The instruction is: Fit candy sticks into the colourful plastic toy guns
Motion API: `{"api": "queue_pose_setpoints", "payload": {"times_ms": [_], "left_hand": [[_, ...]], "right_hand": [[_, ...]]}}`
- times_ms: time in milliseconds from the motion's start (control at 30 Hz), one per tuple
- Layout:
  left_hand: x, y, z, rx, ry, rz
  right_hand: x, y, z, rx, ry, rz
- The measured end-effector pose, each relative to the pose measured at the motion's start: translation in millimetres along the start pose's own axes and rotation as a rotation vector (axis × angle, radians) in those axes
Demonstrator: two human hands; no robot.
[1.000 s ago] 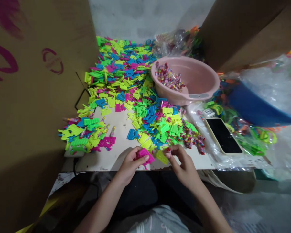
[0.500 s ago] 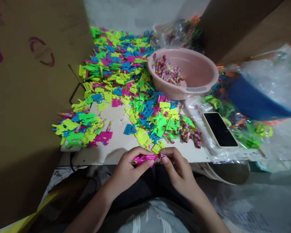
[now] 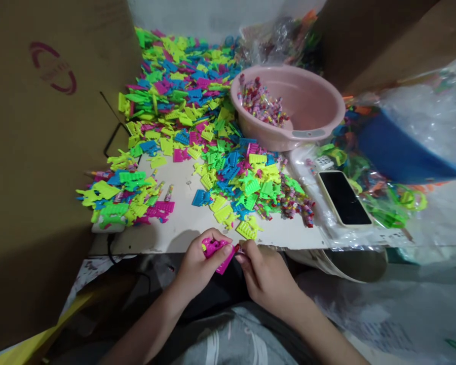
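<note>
My left hand [image 3: 198, 263] is closed around a magenta plastic toy piece [image 3: 223, 264], pinched between thumb and fingers just in front of the table edge. At its right end, my right hand [image 3: 268, 271] grips a small patterned tube with a red end [image 3: 238, 248], mostly covered by the fingers. The red end meets or nearly meets the magenta piece; I cannot tell whether it is inside. Beyond my hands lies a yellow toy piece [image 3: 248, 228]. Several similar patterned tubes [image 3: 297, 204] with red ends lie loose to its right.
A large heap of coloured toy pieces [image 3: 182, 86] covers the back. A pink basin [image 3: 315, 109] holds patterned tubes. At left is a pile of pieces with tubes [image 3: 123, 195], beside a cardboard box [image 3: 53, 152]. A phone [image 3: 345, 197] lies right, near a blue container [image 3: 391, 149].
Both hands have shifted slightly left, and the magenta piece has tilted downward at its right end. The right hand has turned, its fingers curling more closely over the tube.
</note>
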State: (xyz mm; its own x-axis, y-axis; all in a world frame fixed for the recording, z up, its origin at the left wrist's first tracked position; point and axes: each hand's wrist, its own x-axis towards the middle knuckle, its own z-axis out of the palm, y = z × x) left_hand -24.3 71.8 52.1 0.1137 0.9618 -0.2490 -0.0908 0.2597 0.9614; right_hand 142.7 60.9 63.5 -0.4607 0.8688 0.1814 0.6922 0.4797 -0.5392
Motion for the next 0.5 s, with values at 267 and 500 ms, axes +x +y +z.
{"api": "queue_pose_setpoints", "payload": {"times_ms": [267,500], "left_hand": [[1.1,-3.5,9.7,-0.165,0.087,-0.201],[-2.3,-8.7,14.2,-0.210,0.094,-0.272]], "right_hand": [[0.2,4.1,17.1,-0.163,0.106,0.008],[3.9,15.2,23.4,-0.098,0.164,-0.024]]}}
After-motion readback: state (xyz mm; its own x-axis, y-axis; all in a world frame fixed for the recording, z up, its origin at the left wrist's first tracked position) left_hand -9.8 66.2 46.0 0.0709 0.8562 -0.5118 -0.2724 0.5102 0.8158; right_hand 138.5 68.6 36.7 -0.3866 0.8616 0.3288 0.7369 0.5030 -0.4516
